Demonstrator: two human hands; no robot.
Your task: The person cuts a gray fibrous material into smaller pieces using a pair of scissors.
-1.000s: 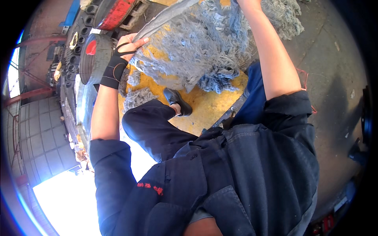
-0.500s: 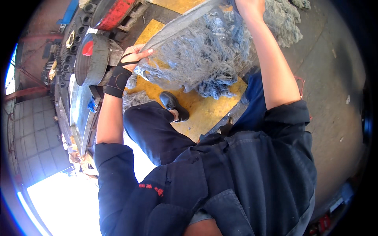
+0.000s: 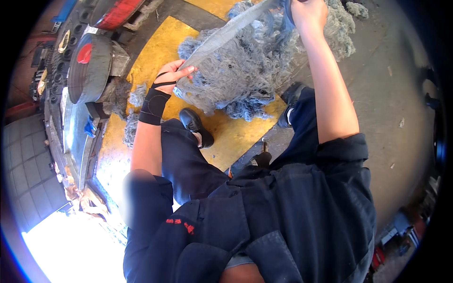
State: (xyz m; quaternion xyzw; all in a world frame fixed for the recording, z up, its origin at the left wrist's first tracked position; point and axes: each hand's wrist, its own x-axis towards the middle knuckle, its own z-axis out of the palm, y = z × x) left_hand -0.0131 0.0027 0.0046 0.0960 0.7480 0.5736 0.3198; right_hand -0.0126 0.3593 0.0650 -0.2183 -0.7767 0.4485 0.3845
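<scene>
A long grey fabric strip [image 3: 226, 34] stretches slantwise between my hands. My left hand [image 3: 172, 78], in a black wrist wrap [image 3: 155, 106], pinches its lower left end between thumb and fingers. Higher up and to the right, my right hand [image 3: 310, 18] is closed round the far end, where a dark edge shows beside the fingers. Just what lies inside that grip is partly hidden. Beneath the strip spreads a tangled heap of grey-blue fibre [image 3: 245, 78], and some strands seem to hang from the cloth.
Yellow floor plating [image 3: 226, 146] runs under the heap and my left shoe [image 3: 192, 123]. On the left stand a round drum with a red spot [image 3: 89, 68], a red-sided drum [image 3: 118, 12] and a metal bench [image 3: 75, 127]. Concrete floor [image 3: 377, 104] extends to the right.
My left hand has shifted slightly right and down, still pinching the strip. My right hand has moved a little right. The whole view has turned slightly, with the drums now further left.
</scene>
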